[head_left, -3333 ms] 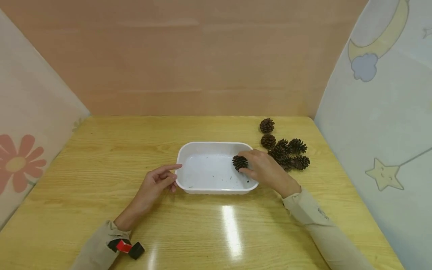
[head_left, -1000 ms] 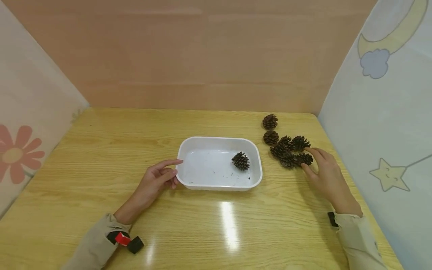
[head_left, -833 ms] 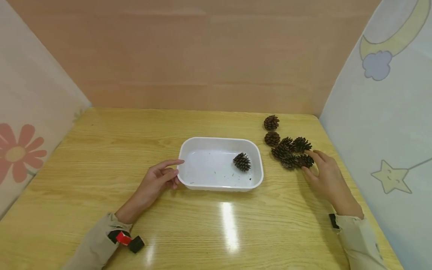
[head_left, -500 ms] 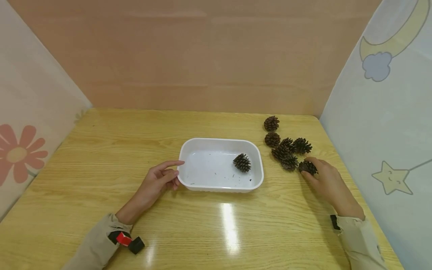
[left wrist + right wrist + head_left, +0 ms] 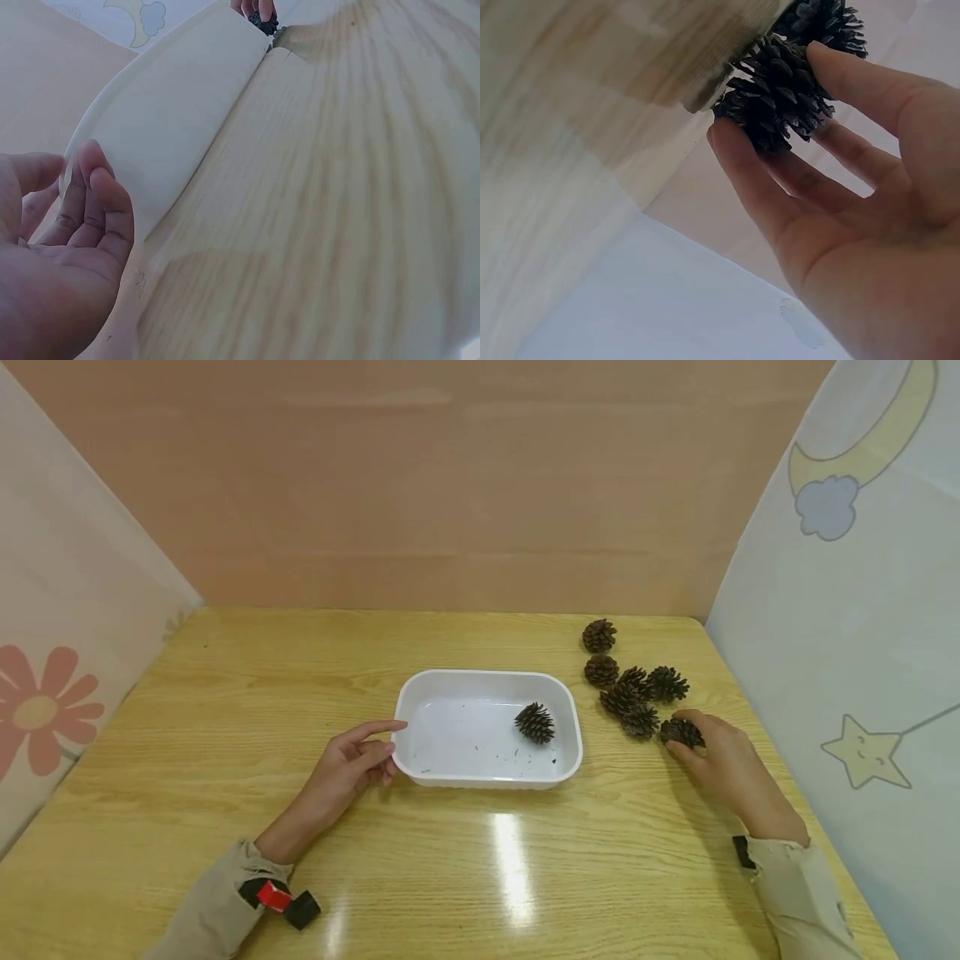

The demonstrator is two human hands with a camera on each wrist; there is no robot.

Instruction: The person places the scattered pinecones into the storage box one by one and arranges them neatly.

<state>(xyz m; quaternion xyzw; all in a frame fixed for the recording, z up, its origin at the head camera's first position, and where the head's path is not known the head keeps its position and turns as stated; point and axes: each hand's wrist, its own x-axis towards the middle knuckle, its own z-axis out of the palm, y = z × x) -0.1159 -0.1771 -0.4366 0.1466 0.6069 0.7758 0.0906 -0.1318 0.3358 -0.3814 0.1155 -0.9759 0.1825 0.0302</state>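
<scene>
Dark brown, scaly pine cone [image 5: 678,733]: right side of yellow wooden counter [image 5: 420,868]; now apart from the brown pine-cone cluster [image 5: 621,698] it adjoined earlier; partly hidden by right hand [image 5: 724,762], fingers curled around it. White rectangular tray [image 5: 453,743]: rim pinched by left hand [image 5: 347,767], lower fingers partly hidden.

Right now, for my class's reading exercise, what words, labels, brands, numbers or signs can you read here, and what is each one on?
None: no readable text in any view.
The white tray, pine cones and table show no lettering.
The walls bear only drawings: flower, moon, cloud, star.
Any marking on the red wrist piece is too small to read.
</scene>
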